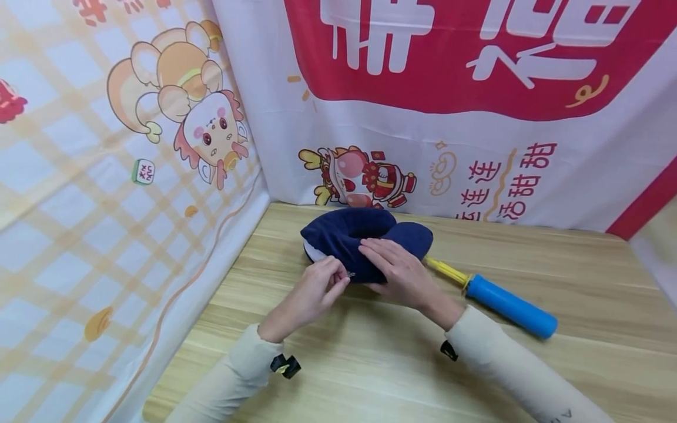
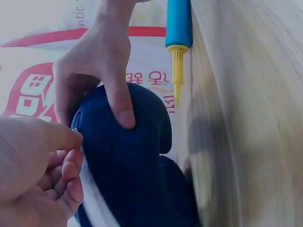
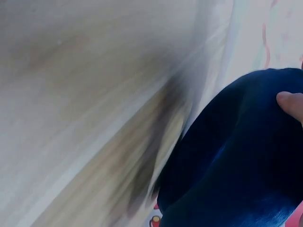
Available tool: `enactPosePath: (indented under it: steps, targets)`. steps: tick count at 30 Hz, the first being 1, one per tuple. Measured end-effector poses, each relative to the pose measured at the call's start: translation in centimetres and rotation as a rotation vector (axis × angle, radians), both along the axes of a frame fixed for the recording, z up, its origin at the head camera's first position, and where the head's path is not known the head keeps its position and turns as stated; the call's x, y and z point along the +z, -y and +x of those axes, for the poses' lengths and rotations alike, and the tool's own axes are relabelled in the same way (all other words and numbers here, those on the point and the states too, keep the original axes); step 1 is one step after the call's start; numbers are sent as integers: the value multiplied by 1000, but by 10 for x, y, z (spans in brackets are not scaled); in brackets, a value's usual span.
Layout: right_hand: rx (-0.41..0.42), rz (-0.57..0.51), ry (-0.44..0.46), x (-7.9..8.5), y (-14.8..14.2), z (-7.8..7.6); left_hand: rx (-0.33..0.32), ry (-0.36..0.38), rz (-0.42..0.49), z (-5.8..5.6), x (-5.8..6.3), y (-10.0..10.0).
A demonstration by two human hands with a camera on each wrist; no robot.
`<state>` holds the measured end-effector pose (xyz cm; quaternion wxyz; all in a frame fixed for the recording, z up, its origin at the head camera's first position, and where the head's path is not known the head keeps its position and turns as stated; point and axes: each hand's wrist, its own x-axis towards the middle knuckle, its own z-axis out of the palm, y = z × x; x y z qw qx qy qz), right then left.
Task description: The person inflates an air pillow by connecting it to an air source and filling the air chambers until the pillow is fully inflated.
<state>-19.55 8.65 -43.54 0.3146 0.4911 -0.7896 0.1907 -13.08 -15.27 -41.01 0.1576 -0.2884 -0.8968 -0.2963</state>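
Observation:
A navy U-shaped neck pillow [image 1: 346, 249] rests on the wooden table. Along its left edge a white strip [image 2: 98, 196] shows through a gap in the cover. My left hand [image 1: 319, 285] is at the near edge, with thumb and forefinger pinching a small metallic zipper pull [image 2: 75, 129]; the other fingers are curled. My right hand [image 1: 404, 273] grips the pillow's near right part, fingers over the top and thumb on the near side. The right wrist view shows only a fingertip [image 3: 289, 104] against the navy cloth.
A blue hand pump [image 1: 510, 305] with a yellow nozzle [image 1: 446, 268] lies right of the pillow, nozzle towards it. Printed cloth [image 1: 275, 147] hangs along the back and left side of the table [image 1: 359, 364].

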Motion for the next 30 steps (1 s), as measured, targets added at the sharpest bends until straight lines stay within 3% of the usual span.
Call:
enactPosePath:
  steps: [7, 13, 16, 23, 26, 30]
  targets:
    - [38, 14, 63, -1, -17, -2, -7, 25, -15, -3, 2, 10]
    - [70, -25, -40, -8, 3, 6, 3, 21, 10, 1, 1, 4]
    - [63, -44, -78, -8, 10, 8, 29, 19, -21, 5, 2, -1]
    - [64, -58, -102, -5, 13, 8, 98, -139, -162, 4, -5, -13]
    - [65, -60, -102, -4, 14, 7, 92, -194, -147, 2, -8, -13]
    - [64, -65, -103, -2, 11, 6, 28, -230, -92, 0, -8, -10]
